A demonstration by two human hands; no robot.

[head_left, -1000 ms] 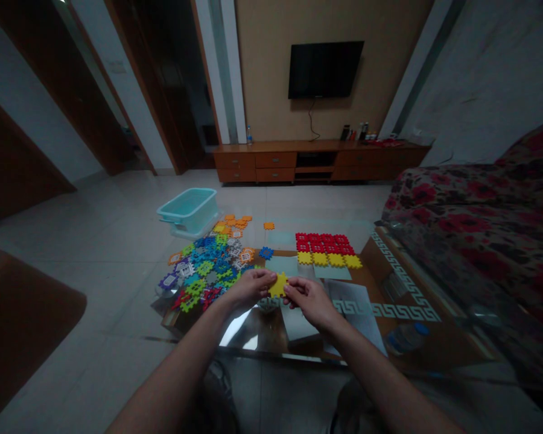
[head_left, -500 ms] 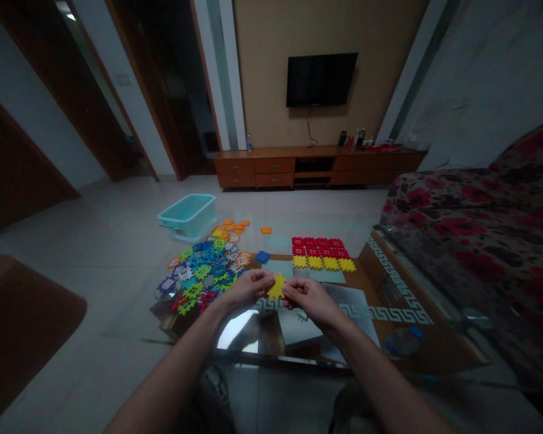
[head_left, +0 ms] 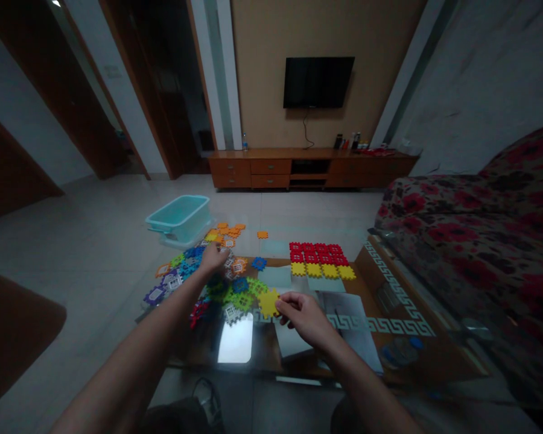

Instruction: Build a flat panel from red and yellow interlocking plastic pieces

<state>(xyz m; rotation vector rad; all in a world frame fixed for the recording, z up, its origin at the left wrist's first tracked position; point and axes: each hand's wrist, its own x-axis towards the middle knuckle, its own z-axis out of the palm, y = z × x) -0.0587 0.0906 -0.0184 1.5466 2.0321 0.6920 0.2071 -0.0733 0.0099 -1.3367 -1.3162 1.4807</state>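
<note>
Between the thumb and fingers of my right hand (head_left: pixel 301 312) is a yellow interlocking tile (head_left: pixel 268 303), held above the glass table. My left hand (head_left: pixel 214 258) reaches over the far part of a heap of mixed-colour interlocking tiles (head_left: pixel 190 262), close to another yellow tile (head_left: pixel 212 237). Its fingers point down and are mostly hidden, so what they touch is unclear. Right of the heap, red window tiles (head_left: pixel 315 253) are set in rows, with a row of yellow tiles (head_left: pixel 329 272) along their near side.
A teal plastic tub (head_left: pixel 181 218) stands beyond the heap at the left. One orange tile (head_left: pixel 262 234) and a blue tile (head_left: pixel 259 263) lie apart on the glass table (head_left: pixel 271 349). At the right are a water bottle (head_left: pixel 400 352) and a flowered sofa (head_left: pixel 493 211).
My left hand has let go of the yellow tile and moved left and away to the heap. My right hand still holds that tile. Several green, blue and white tiles now show nearer the middle.
</note>
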